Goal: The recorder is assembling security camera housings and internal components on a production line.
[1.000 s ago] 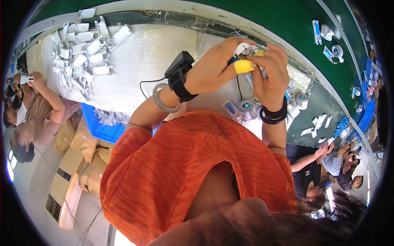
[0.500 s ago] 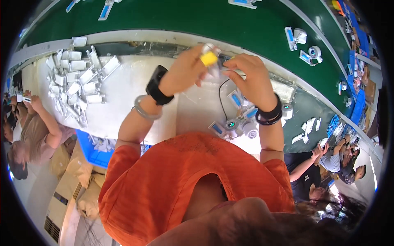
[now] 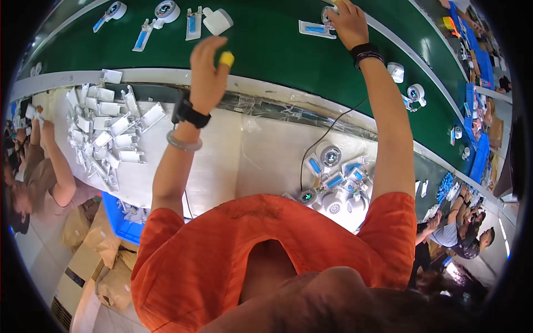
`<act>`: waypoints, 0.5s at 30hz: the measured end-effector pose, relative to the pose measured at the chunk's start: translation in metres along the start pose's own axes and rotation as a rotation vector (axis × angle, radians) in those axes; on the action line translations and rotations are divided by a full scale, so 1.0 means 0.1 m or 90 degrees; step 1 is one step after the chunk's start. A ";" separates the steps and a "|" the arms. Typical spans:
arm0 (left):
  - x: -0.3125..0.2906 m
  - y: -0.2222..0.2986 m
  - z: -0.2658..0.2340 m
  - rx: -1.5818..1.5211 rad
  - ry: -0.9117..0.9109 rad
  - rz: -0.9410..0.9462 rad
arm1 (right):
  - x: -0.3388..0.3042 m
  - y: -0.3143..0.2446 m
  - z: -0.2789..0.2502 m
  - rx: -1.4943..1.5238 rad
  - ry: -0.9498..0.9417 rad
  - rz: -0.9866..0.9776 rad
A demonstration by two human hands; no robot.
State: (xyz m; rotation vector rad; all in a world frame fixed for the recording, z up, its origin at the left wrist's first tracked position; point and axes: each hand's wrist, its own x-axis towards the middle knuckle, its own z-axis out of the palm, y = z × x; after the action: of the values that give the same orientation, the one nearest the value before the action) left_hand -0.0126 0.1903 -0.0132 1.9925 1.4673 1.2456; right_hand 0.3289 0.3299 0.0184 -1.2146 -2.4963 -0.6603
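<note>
A green conveyor belt ran along the white desk's far edge. The right hand gripped a small white plastic part there, probably light, rigid and best pinched by its edges; the left hand hovered half-open, empty

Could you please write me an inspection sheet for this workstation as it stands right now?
Surface: white bench top in front, green conveyor belt beyond it.
Job's things: flat white-and-blue part and a round white unit on the belt by the right hand; similar pieces further left.
Clutter: heap of white plastic shells on the left; cluster of small round units on the right.
Grippers: left hand raised open over the belt edge, yellow fingertip cover, no grip; right hand at the round unit, grip cannot be told.
Cables: black cable running to the cluster.
Surroundings: blue bin, cardboard boxes, other people seated on both sides.
</note>
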 end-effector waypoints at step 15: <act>-0.45 1.25 -0.03 -0.332 -0.431 -0.166 | -0.95 -1.53 -1.85 1.103 -0.380 0.361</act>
State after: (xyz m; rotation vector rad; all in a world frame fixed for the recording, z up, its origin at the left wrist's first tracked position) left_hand 0.0537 0.1007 0.0596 1.5713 0.9073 0.6453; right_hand 0.2750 0.0879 0.0924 -1.1115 -1.6548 1.7915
